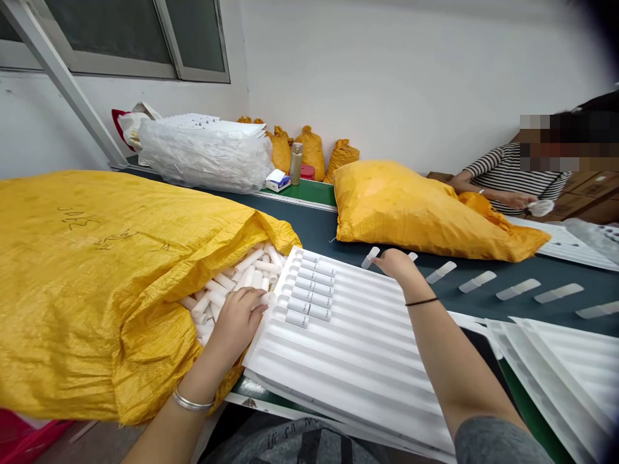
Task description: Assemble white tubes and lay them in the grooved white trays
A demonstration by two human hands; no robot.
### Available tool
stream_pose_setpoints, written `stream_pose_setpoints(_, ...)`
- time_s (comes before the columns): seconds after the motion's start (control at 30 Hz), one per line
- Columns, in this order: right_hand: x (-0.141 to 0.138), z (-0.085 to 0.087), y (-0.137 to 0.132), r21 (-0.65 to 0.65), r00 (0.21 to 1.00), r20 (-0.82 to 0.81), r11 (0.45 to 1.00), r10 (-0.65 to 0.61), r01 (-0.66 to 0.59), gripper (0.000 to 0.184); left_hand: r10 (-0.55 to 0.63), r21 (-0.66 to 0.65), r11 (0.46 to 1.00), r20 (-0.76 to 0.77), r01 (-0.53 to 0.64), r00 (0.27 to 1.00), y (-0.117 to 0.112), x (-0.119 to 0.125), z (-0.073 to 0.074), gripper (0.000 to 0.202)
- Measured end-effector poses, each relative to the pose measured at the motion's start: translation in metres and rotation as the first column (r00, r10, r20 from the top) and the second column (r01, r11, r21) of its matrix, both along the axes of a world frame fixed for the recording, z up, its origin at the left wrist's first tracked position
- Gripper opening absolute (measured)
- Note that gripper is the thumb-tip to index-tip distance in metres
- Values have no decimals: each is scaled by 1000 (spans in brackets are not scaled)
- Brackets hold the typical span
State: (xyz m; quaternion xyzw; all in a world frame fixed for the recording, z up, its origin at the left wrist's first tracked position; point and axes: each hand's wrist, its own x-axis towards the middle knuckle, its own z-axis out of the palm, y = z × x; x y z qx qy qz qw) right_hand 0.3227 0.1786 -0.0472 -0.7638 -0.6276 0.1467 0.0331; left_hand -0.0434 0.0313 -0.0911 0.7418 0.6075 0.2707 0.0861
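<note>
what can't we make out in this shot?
All in the head view:
Print on the small tubes in the white tray: too small.
Deeper contents of the open yellow sack: hidden by its folds.
Sack's far end: cut off by left edge.
Left hand, palm side: hidden by its own back.
Clear tube behind right hand: partly covered by it.
White item by far person's hand: too small.

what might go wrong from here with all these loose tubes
White tubes lie loose at the mouth of the open yellow sack, so some might spill if it is bumped. The right forearm passes over the edge of the grooved tray; a knock could shift the printed tubes in it. The right hand seems to pinch a translucent tube with fingertips alone, so it might slip.
</note>
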Motion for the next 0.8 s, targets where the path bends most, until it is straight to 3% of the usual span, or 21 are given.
stream_pose_setpoints(0.17,-59,-19,-13,100,938,-155,950,309,-296,23,-157,145,984,393,108,906,-17,16,22,23)
stream_pose_setpoints(0.33,-78,-37,-16,176,889,-223,914,399,-366,17,-166,94,986,697,141,698,-36,25,33,26)
stream_pose_setpoints(0.4,-73,-37,-19,228,878,-253,907,405,-353,18,-165,86,985,731,151,663,-40,26,35,25)
stream_pose_setpoints(0.47,-68,-34,-26,296,870,-289,902,399,-315,18,-167,82,985,685,153,709,-41,26,36,25)
stream_pose_setpoints(0.57,-68,-26,-47,410,845,-365,883,390,-230,22,-134,75,991,500,111,856,-40,23,38,30)
stream_pose_setpoints(0.67,-78,-13,-84,474,761,-474,857,442,-202,24,-132,138,986,303,94,944,-38,19,41,35)
stream_pose_setpoints(0.7,-83,-8,-98,480,689,-541,850,482,-218,24,-154,160,980,260,115,953,-38,18,42,35)
stream_pose_setpoints(0.8,-96,6,-136,465,364,-758,840,542,-281,29,-233,216,957,187,192,954,-40,20,44,34)
